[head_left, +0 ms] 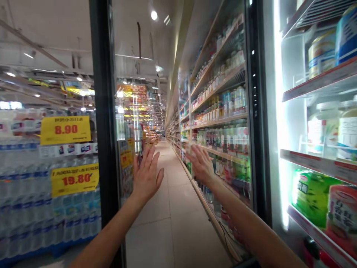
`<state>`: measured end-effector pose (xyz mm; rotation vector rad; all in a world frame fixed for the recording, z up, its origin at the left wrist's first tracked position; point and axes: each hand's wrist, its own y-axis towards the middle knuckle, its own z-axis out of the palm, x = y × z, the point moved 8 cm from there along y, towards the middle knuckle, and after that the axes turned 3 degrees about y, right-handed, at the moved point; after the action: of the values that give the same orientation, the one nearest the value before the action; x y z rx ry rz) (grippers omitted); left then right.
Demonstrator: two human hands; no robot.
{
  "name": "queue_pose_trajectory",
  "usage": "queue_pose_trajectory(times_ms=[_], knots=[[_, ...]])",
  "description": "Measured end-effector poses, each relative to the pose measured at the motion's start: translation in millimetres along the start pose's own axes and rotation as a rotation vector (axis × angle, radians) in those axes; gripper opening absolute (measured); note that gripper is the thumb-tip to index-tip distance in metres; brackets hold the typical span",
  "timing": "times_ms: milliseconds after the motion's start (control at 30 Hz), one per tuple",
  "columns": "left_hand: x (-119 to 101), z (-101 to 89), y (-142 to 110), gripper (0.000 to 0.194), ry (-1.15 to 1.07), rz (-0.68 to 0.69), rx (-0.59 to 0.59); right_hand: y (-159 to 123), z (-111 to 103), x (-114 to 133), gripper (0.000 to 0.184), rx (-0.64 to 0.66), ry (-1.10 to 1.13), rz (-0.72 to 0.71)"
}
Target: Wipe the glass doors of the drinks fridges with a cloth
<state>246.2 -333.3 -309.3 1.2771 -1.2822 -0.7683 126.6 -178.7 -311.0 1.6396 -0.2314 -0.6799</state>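
Note:
In front of me stands a glass cooler door [173,201] with a dark frame [103,111], swung out from the lit cooler. My left hand [147,169] is raised at the pane, palm forward, its fingers spread and holding nothing. To its right, my right hand [201,163] also reaches toward the glass with fingers stretched out, slightly blurred. Both hands seem to rest on or very near the pane; exact contact cannot be made out. Shelves of bottles and a long aisle floor show in the glass.
On the right, open cooler shelves [312,163] hold cans, white-labelled bottles, a green pack [314,191] and a red pack [343,219]. At left are stacked water bottles [30,208] with yellow price signs [66,129]. A cable [227,238] appears low near the cooler base.

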Motion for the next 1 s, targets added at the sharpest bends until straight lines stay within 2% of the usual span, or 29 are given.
queue_pose_trajectory(times_ms=[33, 100, 133, 167, 200, 233, 300, 333, 367, 400, 433, 500, 533, 567, 600, 700, 733, 767, 800, 900, 933, 967, 1000], knots=[[3, -1.3, 0, 0.055, 0.005, -0.002, 0.0, 6, -5, -14, 0.045, -0.064, -0.017, 0.111], [10, -4.0, 0, 0.056, 0.014, -0.007, -0.003, 12, -19, -46, 0.045, -0.255, -0.064, 0.42], [12, -5.1, 1, 0.057, 0.017, -0.013, -0.004, 14, -22, -52, 0.045, -0.318, -0.074, 0.521], [14, -6.2, 1, 0.057, 0.019, -0.022, -0.004, 17, -19, -49, 0.045, -0.331, -0.07, 0.546], [16, -7.4, 3, 0.056, 0.021, -0.033, -0.005, 23, -13, -37, 0.045, -0.294, -0.052, 0.496], [19, -8.6, 4, 0.056, 0.023, -0.045, -0.005, 30, -3, -18, 0.045, -0.217, -0.022, 0.371], [24, -11.8, 6, 0.056, 0.029, -0.069, -0.006, 38, 17, 30, 0.046, -0.024, 0.054, 0.023], [28, -14.0, 6, 0.056, 0.033, -0.076, -0.011, 39, 24, 47, 0.046, 0.047, 0.079, -0.112], [32, -16.4, 6, 0.057, 0.035, -0.081, -0.015, 41, 26, 53, 0.046, 0.076, 0.087, -0.169], [36, -18.8, 6, 0.057, 0.036, -0.081, -0.02, 47, 23, 47, 0.046, 0.055, 0.079, -0.128], [40, -21.2, 6, 0.058, 0.036, -0.08, -0.027, 54, 17, 30, 0.046, -0.012, 0.055, 0.005], [45, -24.6, 5, 0.06, 0.031, -0.075, -0.029, 64, 2, -11, 0.047, -0.186, -0.003, 0.37], [47, -25.6, 5, 0.06, 0.028, -0.072, -0.026, 67, -1, -21, 0.047, -0.235, -0.021, 0.484], [48, -26.9, 5, 0.06, 0.026, -0.071, -0.027, 72, 0, -21, 0.047, -0.244, -0.025, 0.513], [48, -28.5, 6, 0.06, 0.026, -0.07, -0.03, 78, 5, -11, 0.047, -0.21, -0.016, 0.452], [49, -37.3, 11, 0.06, 0.04, -0.07, -0.056, 91, 29, 50, 0.048, 0.01, 0.055, -0.004], [49, -41.5, 13, 0.06, 0.046, -0.062, -0.066, 92, 34, 64, 0.048, 0.055, 0.07, -0.108], [50, -46.1, 16, 0.06, 0.049, -0.049, -0.078, 95, 36, 69, 0.048, 0.063, 0.075, -0.138], [51, -50.8, 18, 0.061, 0.05, -0.035, -0.088, 100, 34, 65, 0.048, 0.032, 0.07, -0.086], [61, -65.2, 26, 0.06, 0.056, -0.048, -0.132, 116, 22, 32, 0.048, -0.164, 0.046, 0.26], [66, -69.4, 28, 0.059, 0.06, -0.074, -0.147, 119, 21, 31, 0.048, -0.194, 0.048, 0.305], [72, -72.9, 29, 0.059, 0.064, -0.101, -0.158, 124, 23, 38, 0.046, -0.187, 0.058, 0.282], [77, -75.7, 31, 0.058, 0.069, -0.127, -0.163, 128, 29, 53, 0.044, -0.147, 0.073, 0.194]])
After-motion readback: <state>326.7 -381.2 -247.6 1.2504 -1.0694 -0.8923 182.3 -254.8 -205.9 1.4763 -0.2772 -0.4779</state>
